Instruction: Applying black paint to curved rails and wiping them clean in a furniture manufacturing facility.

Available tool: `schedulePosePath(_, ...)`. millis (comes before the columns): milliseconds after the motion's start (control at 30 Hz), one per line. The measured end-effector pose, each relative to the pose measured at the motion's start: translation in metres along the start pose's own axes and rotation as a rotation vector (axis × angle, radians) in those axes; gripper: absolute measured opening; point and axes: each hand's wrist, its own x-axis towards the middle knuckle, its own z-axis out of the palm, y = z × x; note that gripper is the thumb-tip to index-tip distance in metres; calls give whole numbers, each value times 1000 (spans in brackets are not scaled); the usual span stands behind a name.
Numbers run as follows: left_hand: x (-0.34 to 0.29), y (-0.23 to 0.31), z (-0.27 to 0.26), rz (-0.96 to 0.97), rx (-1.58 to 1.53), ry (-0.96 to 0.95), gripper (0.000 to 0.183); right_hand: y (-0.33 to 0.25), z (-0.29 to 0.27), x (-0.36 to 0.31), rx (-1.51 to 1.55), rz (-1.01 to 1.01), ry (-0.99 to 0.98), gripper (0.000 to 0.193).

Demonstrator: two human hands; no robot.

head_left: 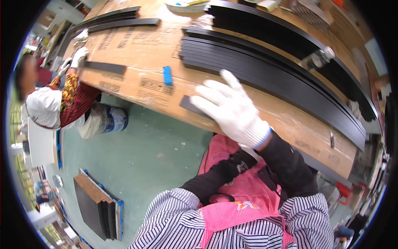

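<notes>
One flat, matte-black strip (189,105) lies at the near edge of the worktop (137,50), partly hidden by the right hand's (230,107) white-gloved, spread fingers; contact is unclear. The left hand (249,152) is mostly hidden, its fingers' state impossible to tell.

Your right hand (227,107) hides part of the dark strip (191,104). Your left hand (250,152) is mostly covered by your right wrist (263,140); its grip seems unreadable.

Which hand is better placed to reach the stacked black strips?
Likely the right hand: it is spread near the stacked black strips; the left hand is by the pink apron, mostly hidden.
</notes>
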Motion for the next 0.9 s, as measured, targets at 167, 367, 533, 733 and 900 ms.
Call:
schedulePosePath(167,26,40,-88,228,756,-242,14,1,-90,-190,-155,663,37,25)
schedulePosePath(367,-22,41,-115,139,913,-262,27,102,-206,-417,-689,1418,121,33)
schedulePosePath(533,-61,40,-133,82,1103,-287,30,141,-197,-413,-380,1420,-124,51)
schedulePosePath(733,-66,50,-137,119,1105,-332,32,65,-207,-389,-101,1434,-7,30)
schedulePosePath(900,-66,59,-145,129,1037,-348,36,-56,-255,-417,457,1392,901,27)
